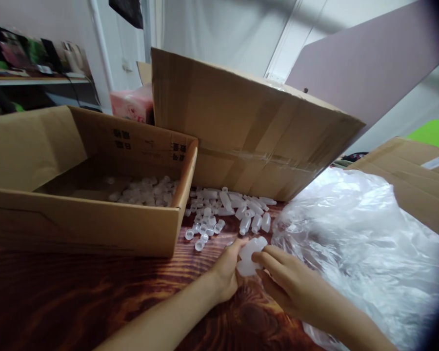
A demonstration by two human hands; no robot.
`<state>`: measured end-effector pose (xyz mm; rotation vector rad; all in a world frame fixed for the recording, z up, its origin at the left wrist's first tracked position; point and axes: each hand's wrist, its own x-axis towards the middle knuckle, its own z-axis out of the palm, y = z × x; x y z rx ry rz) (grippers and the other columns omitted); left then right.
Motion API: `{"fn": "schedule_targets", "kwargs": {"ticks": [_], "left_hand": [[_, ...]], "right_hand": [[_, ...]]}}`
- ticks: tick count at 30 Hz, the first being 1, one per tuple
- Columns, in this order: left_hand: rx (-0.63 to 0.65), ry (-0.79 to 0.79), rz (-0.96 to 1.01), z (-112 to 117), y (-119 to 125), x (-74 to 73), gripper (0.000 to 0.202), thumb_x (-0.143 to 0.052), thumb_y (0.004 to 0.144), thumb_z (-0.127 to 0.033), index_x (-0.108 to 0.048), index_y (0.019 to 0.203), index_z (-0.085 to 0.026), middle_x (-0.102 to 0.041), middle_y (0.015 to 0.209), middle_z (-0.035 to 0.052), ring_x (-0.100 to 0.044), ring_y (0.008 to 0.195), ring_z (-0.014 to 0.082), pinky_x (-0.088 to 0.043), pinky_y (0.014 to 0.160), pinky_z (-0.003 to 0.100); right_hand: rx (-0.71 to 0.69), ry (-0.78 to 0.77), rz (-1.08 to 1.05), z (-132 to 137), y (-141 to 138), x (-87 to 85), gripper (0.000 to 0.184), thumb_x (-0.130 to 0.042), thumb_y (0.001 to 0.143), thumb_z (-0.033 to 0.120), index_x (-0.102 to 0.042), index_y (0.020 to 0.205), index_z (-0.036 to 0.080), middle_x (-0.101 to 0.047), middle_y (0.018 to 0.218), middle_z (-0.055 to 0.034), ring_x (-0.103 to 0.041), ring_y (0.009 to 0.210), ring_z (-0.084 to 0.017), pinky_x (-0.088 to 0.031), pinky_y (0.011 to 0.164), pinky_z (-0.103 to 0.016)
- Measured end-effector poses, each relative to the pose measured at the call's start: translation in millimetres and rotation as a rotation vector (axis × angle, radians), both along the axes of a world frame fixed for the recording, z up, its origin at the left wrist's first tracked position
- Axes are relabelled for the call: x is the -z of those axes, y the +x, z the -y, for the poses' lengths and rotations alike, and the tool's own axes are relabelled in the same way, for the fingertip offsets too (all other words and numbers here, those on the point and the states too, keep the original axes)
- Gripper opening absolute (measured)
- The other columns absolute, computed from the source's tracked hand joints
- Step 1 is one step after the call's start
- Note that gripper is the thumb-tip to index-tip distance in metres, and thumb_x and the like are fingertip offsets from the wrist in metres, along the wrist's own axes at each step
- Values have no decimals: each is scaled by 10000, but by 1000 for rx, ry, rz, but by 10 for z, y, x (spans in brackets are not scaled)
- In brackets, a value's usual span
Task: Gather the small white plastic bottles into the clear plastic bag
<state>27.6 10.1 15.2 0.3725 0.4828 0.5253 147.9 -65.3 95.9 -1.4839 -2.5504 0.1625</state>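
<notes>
Two hands meet at lower centre of the frame: the left hand [227, 273] and right hand [283, 280] both close their fingers on a small translucent plastic piece [249, 256], held just above the wood-grain table [76, 302]. It looks like two parts are being pressed together, so the next move likely calls for aligned, firm pressure. Beyond them, a loose scatter of small tubes and caps [227, 209] lies mid-frame, smooth, cylindrical, milky white. More sit in the open cardboard box [95, 229] at left. A crinkly clear plastic bag [358, 243] fills the right; a larger tilted carton [249, 126] stands behind
</notes>
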Motion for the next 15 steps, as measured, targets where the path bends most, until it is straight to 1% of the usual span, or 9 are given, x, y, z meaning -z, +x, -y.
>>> {"fn": "schedule_targets", "kwargs": {"ticks": [4, 6, 8, 9, 10, 11, 12, 14, 15], "left_hand": [[-75, 93, -123, 25, 40, 48, 310, -547, 782, -487, -534, 741, -180, -461, 528, -54, -385, 359, 70, -167, 289, 167], [-80, 131, -126, 52, 38, 59, 365, -616, 693, -534, -534, 716, -179, -499, 541, -36, -422, 371, 79, -178, 297, 170], [28, 250, -109, 95, 18, 59, 428, -659, 625, -575, -552, 679, -164, -559, 573, 13, -510, 420, 121, -261, 319, 190], [107, 345, -107, 119, 3, 59, 453, -666, 609, -597, -553, 641, -159, -567, 570, 30, -520, 427, 132, -283, 330, 201], [190, 452, -106, 142, -12, 60, 476, -661, 606, -620, -539, 588, -160, -550, 543, 32, -496, 410, 124, -276, 333, 206], [268, 563, -105, 162, -27, 65, 501, -646, 618, -639, -511, 532, -165, -513, 504, 19, -442, 383, 101, -249, 334, 205], [323, 666, -106, 177, -40, 74, 528, -627, 639, -653, -471, 484, -173, -459, 464, -3, -369, 362, 73, -211, 337, 204], [359, 799, -100, 189, -56, 97, 565, -605, 676, -652, -404, 435, -183, -352, 418, -43, -247, 356, 42, -149, 347, 211], [383, 830, -87, 188, -59, 107, 563, -603, 688, -640, -395, 431, -184, -325, 412, -53, -225, 360, 40, -136, 351, 215]], "right_hand": [[-57, 139, 10, 9, -113, -29, 140, -377, 983, 159, -513, 966, 188, -567, 818, -43, -525, 710, -189, -417, 633, -301], [-14, 285, -102, -55, -22, -67, 86, -448, 984, 198, -532, 972, 203, -579, 740, 3, -525, 610, -142, -405, 574, -254], [106, 451, -160, -213, 156, -40, 63, -486, 981, 215, -547, 977, 200, -595, 731, 12, -542, 585, -116, -412, 550, -222], [172, 519, -120, -323, 256, 14, 74, -491, 982, 230, -552, 973, 190, -611, 771, -10, -566, 625, -126, -431, 570, -223], [175, 529, 1, -444, 351, 95, 118, -500, 980, 271, -562, 999, 172, -623, 844, -52, -593, 711, -161, -465, 628, -252], [138, 510, 179, -567, 436, 196, 223, -527, 965, 352, -566, 1056, 152, -623, 917, -96, -602, 811, -216, -492, 693, -306], [108, 470, 278, -684, 504, 307, 306, -581, 932, 396, -572, 1104, 143, -618, 968, -120, -595, 866, -254, -501, 733, -350], [65, 406, 409, -878, 591, 517, 356, -633, 895, 420, -593, 1130, 156, -612, 994, -128, -586, 886, -282, -504, 750, -388], [58, 385, 434, -950, 613, 597, 325, -632, 898, 402, -608, 1116, 162, -613, 987, -127, -586, 870, -279, -504, 731, -381]]}}
